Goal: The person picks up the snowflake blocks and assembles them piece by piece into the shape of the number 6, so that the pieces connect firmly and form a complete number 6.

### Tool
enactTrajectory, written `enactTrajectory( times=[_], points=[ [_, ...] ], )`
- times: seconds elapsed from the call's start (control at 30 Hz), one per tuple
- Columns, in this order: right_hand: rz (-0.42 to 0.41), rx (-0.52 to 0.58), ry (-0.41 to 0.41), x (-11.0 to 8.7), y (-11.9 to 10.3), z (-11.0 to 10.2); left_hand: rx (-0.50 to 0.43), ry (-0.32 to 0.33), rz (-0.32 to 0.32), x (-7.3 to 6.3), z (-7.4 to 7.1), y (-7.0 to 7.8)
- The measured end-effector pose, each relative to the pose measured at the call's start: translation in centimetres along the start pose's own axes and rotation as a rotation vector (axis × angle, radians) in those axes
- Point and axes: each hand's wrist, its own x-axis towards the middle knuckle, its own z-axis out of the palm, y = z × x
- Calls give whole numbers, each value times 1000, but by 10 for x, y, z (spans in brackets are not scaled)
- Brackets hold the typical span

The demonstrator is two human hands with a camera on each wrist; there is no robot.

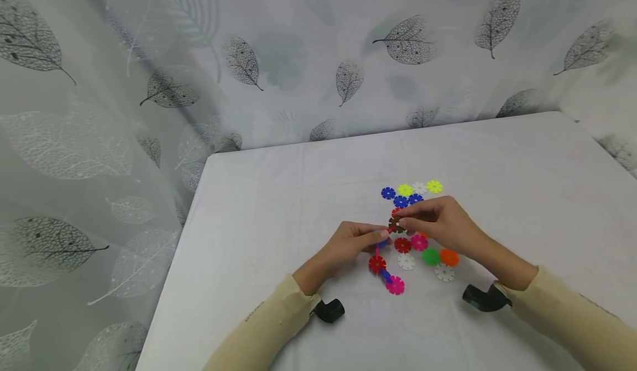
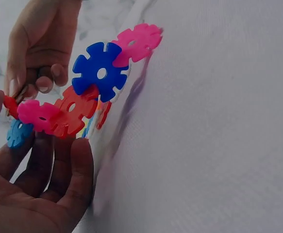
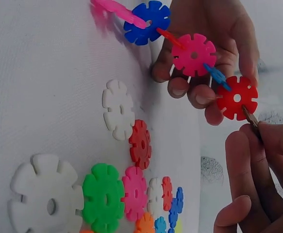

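Observation:
My left hand (image 1: 354,242) pinches the end of a chain of slotted plastic discs between thumb and fingers. From its low end the chain runs pink (image 2: 143,41), dark blue (image 2: 85,68), red (image 2: 80,116), pink (image 2: 32,112), light blue (image 3: 216,75) and red (image 3: 226,106), each slotted crosswise into its neighbour. Facing it, my right hand (image 1: 447,224) pinches a brown disc (image 3: 251,117) by thumb and fingertip. The brown disc's edge meets the last red disc at a slot. The chain's pink end hangs low, close over the white table.
Loose discs lie on the white table (image 1: 259,205) under and beyond the hands: white (image 1: 444,273), green (image 1: 430,257), orange (image 1: 450,258), red (image 3: 140,136), pink (image 1: 419,243) and several blue and yellow ones (image 1: 434,187) farther back. A leaf-patterned curtain (image 1: 298,56) stands behind the table.

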Motion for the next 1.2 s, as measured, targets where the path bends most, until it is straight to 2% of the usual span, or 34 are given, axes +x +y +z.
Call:
enactTrajectory(
  times=[0.1,0.4,0.5,0.67,0.9,1.07,1.2],
  points=[
    [11,17,-8,0,2,0,-6,2,-1,0,-1,2],
    [13,70,-52,1,5,3,33,10,71,2,-1,2],
    [12,53,-55,0,4,2,27,17,82,3,-1,2],
    [47,-57,22,-4,4,-8,-35,27,61,3,0,3],
    [101,-132,133,-11,10,-28,-90,59,9,2,1,2],
    [128,-166,199,-14,15,-42,-54,102,28,2,1,1],
    [154,-175,222,-18,19,-55,-10,136,43,2,1,0]
  ],
)
